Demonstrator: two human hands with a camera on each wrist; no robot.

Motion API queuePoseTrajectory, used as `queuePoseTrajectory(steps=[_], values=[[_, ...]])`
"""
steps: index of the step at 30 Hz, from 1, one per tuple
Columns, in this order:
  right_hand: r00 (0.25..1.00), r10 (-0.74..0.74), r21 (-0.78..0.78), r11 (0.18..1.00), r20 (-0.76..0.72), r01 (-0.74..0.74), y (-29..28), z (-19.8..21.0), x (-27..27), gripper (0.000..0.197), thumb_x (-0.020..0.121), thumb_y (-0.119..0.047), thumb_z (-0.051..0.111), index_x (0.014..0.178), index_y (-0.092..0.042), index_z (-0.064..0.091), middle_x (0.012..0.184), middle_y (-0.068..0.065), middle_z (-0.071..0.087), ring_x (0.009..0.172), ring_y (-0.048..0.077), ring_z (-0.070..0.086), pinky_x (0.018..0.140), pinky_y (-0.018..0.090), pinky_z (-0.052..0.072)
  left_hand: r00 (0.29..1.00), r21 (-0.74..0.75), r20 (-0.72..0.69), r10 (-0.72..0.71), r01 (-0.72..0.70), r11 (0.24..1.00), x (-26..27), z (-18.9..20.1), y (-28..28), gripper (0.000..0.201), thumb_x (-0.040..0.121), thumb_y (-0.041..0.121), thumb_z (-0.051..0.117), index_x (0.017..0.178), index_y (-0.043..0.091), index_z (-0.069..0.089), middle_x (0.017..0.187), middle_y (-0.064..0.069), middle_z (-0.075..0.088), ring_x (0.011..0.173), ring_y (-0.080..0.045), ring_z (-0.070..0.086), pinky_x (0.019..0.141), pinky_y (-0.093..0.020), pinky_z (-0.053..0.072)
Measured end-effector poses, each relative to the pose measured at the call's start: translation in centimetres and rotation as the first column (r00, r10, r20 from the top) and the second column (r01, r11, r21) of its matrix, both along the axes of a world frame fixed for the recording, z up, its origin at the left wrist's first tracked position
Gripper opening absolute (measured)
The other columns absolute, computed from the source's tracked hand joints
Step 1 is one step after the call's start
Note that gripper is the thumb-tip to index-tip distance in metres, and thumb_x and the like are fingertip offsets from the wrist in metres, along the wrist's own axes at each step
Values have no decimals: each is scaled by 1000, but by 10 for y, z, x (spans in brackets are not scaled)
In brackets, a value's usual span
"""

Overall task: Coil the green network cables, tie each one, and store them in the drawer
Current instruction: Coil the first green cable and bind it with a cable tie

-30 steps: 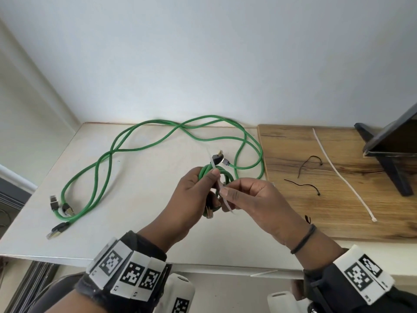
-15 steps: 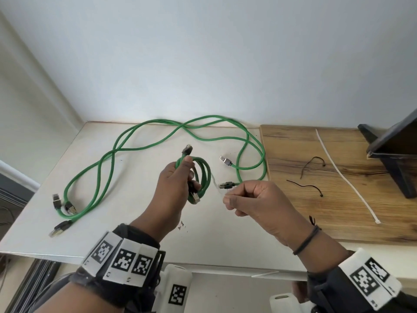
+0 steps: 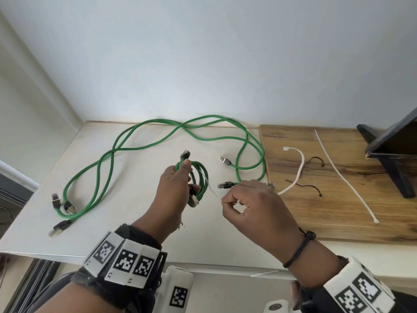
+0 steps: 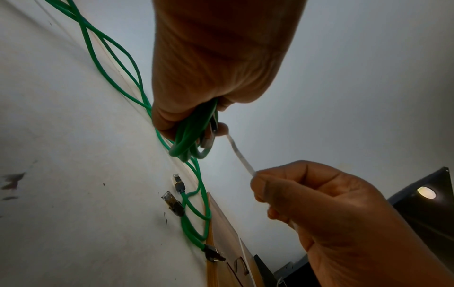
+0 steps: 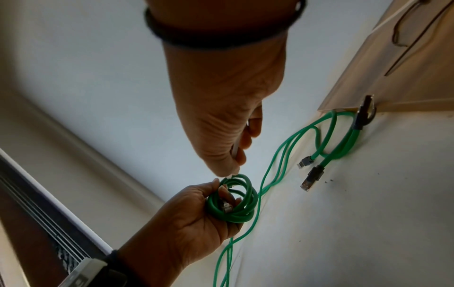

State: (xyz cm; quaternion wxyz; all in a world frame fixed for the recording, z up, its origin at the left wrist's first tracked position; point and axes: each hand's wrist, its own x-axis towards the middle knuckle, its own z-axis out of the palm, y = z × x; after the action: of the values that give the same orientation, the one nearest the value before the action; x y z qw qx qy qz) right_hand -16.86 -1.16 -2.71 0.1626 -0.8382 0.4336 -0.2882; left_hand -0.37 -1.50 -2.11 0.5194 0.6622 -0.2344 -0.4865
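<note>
My left hand grips a small coiled green cable above the white table, thumb on top, both plugs sticking out of the coil. A thin pale cable tie runs taut from the coil to my right hand, which pinches it between thumb and forefinger. In the left wrist view the cable tie spans from the coiled green cable to my right hand. The right wrist view shows the coiled green cable in my left hand. Loose green cables lie across the table.
A wooden board covers the table's right part, with a long white tie, a curved white tie and two black ties on it. A black stand sits at far right. Loose plugs lie between my hands.
My hands have drawn apart: the left carried the coil leftward, the right pulled the tie out to the right until taut. A curved white tie now shows on the board.
</note>
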Motion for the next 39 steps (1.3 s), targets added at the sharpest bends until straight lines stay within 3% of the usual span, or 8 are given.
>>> queuePoseTrajectory(steps=[8,15,21,25,30,36,38,39], values=[[986,-36,-76,997,-162,23,-4,-12,-2,12,66,-14,63,58,-21,58,57,-10,54,56,15,50,61,26,37,995,-5,-10,-99,99,995,-6,-1,3,26,98,36,46,97,11,54,83,-1,46,57,-14,51,53,-28,37],[980,-98,-158,985,-173,71,-6,-17,-4,13,72,-17,64,60,-20,61,61,-7,57,61,17,52,63,27,38,966,46,4,-258,257,965,-20,1,12,32,97,40,47,107,11,57,82,-1,58,60,-13,55,58,-28,42],[977,-164,-282,952,-139,119,-3,-22,0,11,75,-20,66,64,-19,64,64,-5,58,65,20,56,66,28,33,937,17,101,-334,334,942,-33,-3,19,25,97,37,48,93,15,57,71,-2,54,53,-8,55,54,-28,43],[973,-164,-307,945,-160,109,-2,-19,-2,9,76,-21,64,67,-20,65,66,-5,60,66,20,56,67,28,30,940,-59,138,-310,321,945,-39,-4,21,23,98,28,50,93,8,59,62,1,53,45,-2,51,43,-15,40],[974,-93,-228,973,-206,45,0,-19,2,10,72,-13,72,79,-20,71,74,-6,66,73,19,62,70,28,44,907,-110,339,-250,302,947,-34,-11,20,22,97,28,49,83,14,59,67,4,57,59,-10,56,47,-16,44],[983,-156,-386,905,92,180,-7,16,-6,23,80,-12,65,102,-14,71,97,5,65,92,25,60,86,36,43,808,-169,574,-135,277,946,-6,-16,8,25,97,23,48,78,10,56,73,-11,57,66,-23,59,50,-13,43],[938,-303,-300,891,168,342,-15,21,-13,37,79,-20,65,115,-13,62,109,7,57,106,27,53,94,36,37,768,-180,624,-145,322,930,0,-16,6,26,97,24,49,74,14,54,72,-9,55,67,-23,58,57,-25,45],[901,-377,-150,899,213,412,-20,21,-18,47,80,-27,66,124,-15,55,116,4,51,112,26,49,96,34,37,751,-187,639,-165,360,914,0,-17,6,27,97,24,49,72,13,53,70,-5,53,66,-21,56,60,-30,44]])
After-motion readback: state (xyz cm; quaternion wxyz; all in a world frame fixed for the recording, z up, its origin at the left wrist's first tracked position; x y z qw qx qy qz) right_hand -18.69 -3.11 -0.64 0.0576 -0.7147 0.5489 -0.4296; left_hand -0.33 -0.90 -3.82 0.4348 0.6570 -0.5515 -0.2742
